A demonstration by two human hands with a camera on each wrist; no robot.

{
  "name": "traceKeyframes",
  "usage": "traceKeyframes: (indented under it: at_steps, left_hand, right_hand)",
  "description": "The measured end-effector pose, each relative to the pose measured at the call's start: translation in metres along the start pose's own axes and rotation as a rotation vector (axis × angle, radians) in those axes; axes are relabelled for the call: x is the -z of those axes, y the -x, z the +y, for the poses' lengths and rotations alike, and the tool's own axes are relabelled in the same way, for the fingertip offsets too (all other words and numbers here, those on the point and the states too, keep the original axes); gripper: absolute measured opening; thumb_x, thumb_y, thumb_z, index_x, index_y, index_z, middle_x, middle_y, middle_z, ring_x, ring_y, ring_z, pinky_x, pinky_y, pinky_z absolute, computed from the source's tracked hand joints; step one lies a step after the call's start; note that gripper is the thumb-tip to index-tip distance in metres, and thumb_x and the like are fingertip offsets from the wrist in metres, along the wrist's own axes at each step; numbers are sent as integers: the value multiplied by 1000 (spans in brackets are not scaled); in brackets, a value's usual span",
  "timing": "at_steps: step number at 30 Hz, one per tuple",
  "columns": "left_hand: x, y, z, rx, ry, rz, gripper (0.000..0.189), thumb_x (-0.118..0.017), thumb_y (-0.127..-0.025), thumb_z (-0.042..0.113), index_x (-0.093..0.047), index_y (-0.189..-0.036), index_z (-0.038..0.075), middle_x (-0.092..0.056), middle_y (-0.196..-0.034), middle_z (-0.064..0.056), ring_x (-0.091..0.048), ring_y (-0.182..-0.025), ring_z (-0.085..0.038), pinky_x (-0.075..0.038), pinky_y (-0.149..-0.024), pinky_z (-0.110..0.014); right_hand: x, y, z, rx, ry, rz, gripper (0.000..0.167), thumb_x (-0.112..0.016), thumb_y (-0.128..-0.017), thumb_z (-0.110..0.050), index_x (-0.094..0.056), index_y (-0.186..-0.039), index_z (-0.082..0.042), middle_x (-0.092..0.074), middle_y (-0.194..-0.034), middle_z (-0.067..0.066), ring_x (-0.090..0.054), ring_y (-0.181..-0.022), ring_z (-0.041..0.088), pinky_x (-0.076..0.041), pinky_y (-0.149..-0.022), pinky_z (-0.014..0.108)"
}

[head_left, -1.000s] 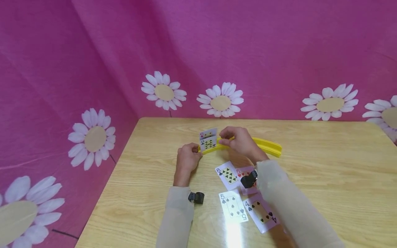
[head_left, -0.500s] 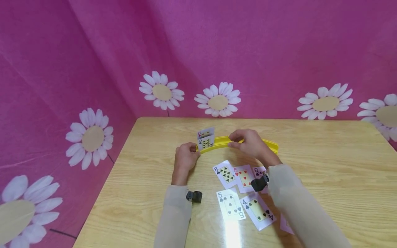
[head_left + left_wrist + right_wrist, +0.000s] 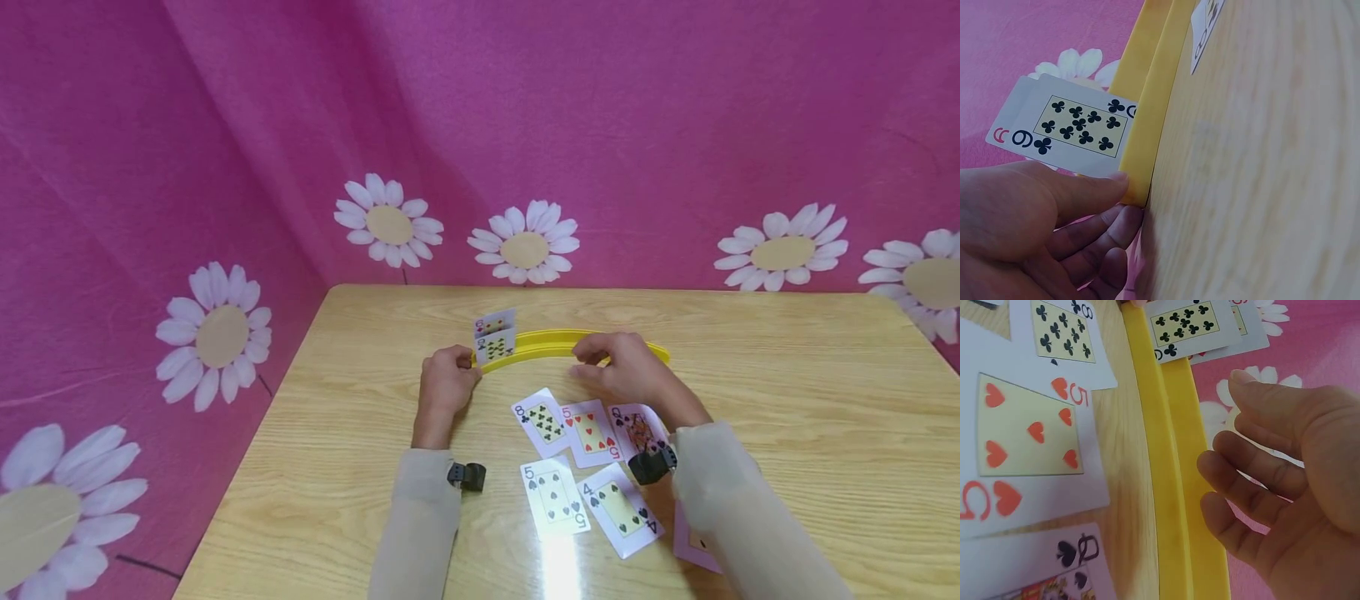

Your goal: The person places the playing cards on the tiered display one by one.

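A curved yellow card holder [image 3: 551, 342] lies on the table. At its left end my left hand [image 3: 448, 383] grips it, thumb [image 3: 1094, 190] on the front and fingers behind. Two playing cards stand upright at that end: a nine of clubs [image 3: 1079, 125] in front and a red six [image 3: 495, 322] of diamonds behind it. My right hand [image 3: 626, 367] hovers by the right part of the holder, fingers loosely bent and holding nothing. Face up in front lie an eight of clubs [image 3: 542, 422], a five of hearts [image 3: 1035, 431] and a queen of spades [image 3: 636, 428].
Nearer me lie a five of spades [image 3: 555, 497] and a four of spades [image 3: 621, 510]. Another card [image 3: 692, 542] is partly covered by the right sleeve. A pink flowered cloth [image 3: 637, 125] rises behind the wooden table [image 3: 787, 375].
My right hand has moved right along the holder, away from the standing cards, uncovering the queen of spades. The left hand keeps its grip on the holder's end.
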State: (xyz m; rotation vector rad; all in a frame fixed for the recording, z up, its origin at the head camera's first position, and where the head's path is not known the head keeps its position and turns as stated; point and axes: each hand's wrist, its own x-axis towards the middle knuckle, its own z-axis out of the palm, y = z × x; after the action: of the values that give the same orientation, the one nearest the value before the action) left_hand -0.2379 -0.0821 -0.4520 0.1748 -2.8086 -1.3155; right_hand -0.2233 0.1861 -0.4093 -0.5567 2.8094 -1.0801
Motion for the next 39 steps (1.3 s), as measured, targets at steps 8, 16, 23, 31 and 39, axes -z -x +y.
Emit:
traceKeyframes:
  at_steps: [8,16,23,31,39]
  left_hand:
    - [0,1,1,25,-6,-3,31,-76,-88,6,-71,-119,2,-70,-102,-9,-64,-95,-21,-52,-84,-38]
    - [0,-1,0,11,-10,-5,31,-77,-88,7,-72,-119,2,-70,-101,-9,-64,-95,-21,-52,-84,-38]
    - [-1,0,-1,16,-8,-5,30,-77,-87,7,-72,-117,3,-70,-100,-9,-63,-93,-21,-52,-83,-39]
    - [-2,0,-1,48,7,-13,31,-77,-88,7,-72,-118,4,-69,-101,-8,-62,-94,-21,-51,-84,-38]
    - [-1,-1,1,38,18,-13,31,-76,-89,7,-72,-119,4,-69,-102,-9,-62,-92,-21,-52,-83,-37]
  right_hand:
    - [3,13,5,-62,2,-41,37,-74,-92,-19,-68,-121,3,-68,-103,8,-59,-91,25,-52,-76,37]
    - [1,21,11,-96,31,-74,31,-73,-92,-17,-70,-118,0,-67,-98,5,-57,-86,22,-51,-75,36]
    - [-3,26,14,-129,26,-94,31,-76,-90,-16,-70,-117,0,-66,-95,4,-56,-84,22,-50,-77,37]
    - [-12,29,17,-200,17,-135,33,-79,-87,-19,-71,-117,-5,-66,-99,2,-56,-87,22,-51,-82,40]
    - [-14,29,17,-159,82,-163,36,-83,-83,-17,-71,-115,-4,-66,-98,2,-54,-87,21,-51,-83,41]
